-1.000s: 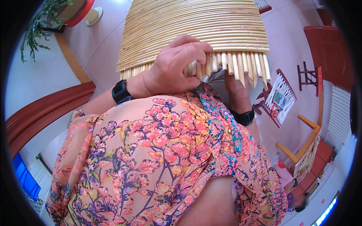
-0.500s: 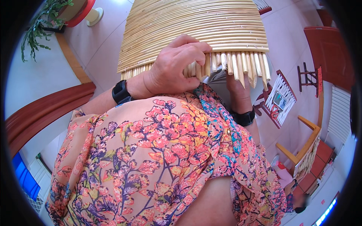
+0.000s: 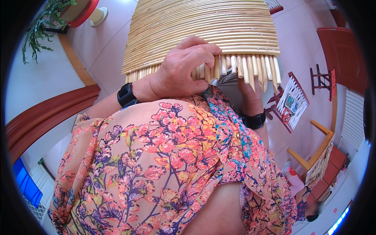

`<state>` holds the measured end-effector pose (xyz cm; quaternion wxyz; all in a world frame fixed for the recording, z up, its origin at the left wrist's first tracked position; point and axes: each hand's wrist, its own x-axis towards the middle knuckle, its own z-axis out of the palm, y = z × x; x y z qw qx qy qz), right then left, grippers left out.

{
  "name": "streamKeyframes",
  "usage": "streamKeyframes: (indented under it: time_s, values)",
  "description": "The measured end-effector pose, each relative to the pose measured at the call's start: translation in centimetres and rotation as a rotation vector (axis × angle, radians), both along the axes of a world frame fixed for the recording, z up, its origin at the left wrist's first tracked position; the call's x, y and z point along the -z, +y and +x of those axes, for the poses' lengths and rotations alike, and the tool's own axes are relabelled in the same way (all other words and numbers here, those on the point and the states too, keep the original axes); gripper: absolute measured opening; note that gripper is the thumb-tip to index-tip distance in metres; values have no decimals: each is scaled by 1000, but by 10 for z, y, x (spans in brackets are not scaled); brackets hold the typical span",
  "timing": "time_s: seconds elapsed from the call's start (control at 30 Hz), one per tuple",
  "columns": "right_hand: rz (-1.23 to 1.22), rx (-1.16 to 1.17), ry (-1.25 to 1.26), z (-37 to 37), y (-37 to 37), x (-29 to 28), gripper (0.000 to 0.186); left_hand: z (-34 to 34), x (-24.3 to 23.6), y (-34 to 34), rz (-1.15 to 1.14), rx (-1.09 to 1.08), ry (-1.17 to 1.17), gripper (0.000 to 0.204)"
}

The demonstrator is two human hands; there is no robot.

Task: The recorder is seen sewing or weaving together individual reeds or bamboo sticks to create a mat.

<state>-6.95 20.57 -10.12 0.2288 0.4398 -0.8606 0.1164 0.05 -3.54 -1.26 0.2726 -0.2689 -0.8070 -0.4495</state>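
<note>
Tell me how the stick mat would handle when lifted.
The stick mat would probably stay stiff, since its straight top sticks lie across others poking out beneath. It may be light for its size, as the sticks look slender. The protruding stick ends could snag, being uneven and some pointed.

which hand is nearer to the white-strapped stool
Right: the right hand, partly hidden by the stick mat, is left of the stool; the left hand, at the mat's near edge, is farther left.
</note>
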Motion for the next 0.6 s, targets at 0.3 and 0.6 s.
streamKeyframes:
  time_s: [0.3, 0.6]
  values:
    - [-177, -25, -102, 7, 1, -5, 39, 3, -1, 4, -3, -3, 0, 41]
    - [-126, 15, -366, 7, -11, -27, 39, 0, -9, 5, -2, -41, -30, 46]
